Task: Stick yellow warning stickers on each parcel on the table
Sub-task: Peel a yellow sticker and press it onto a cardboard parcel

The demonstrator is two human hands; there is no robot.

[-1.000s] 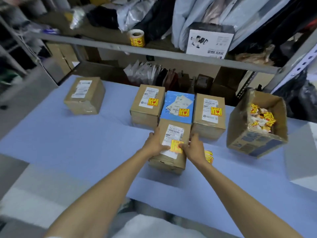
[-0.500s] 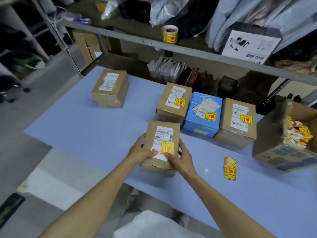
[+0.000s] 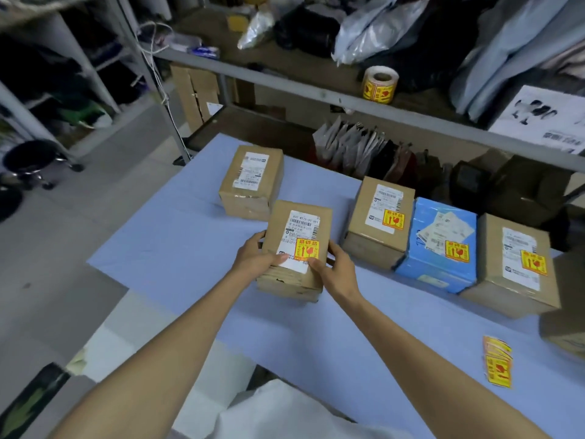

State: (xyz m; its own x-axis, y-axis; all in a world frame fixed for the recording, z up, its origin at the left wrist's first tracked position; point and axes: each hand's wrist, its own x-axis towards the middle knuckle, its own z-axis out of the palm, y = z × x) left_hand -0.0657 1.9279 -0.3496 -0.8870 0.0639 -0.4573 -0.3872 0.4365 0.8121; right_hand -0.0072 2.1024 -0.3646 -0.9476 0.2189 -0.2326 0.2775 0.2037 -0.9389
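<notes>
The table (image 3: 177, 248), covered in pale blue, bears an unstickered parcel (image 3: 251, 182) far left, a middle parcel (image 3: 300, 213) just nearer, and to the right a touching row: brown parcel (image 3: 378, 223), blue parcel (image 3: 440, 245), end parcel (image 3: 509, 264). A sticker stack (image 3: 498, 364) lies near right, beside a carton (image 3: 563, 327).

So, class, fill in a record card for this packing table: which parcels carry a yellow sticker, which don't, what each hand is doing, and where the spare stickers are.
stickered: held parcel, middle brown parcel, blue parcel, right brown parcel
unstickered: back parcel
left hand: grips held parcel's left side
right hand: grips its right side
spare stickers: loose stack on table; roll on shelf
</notes>
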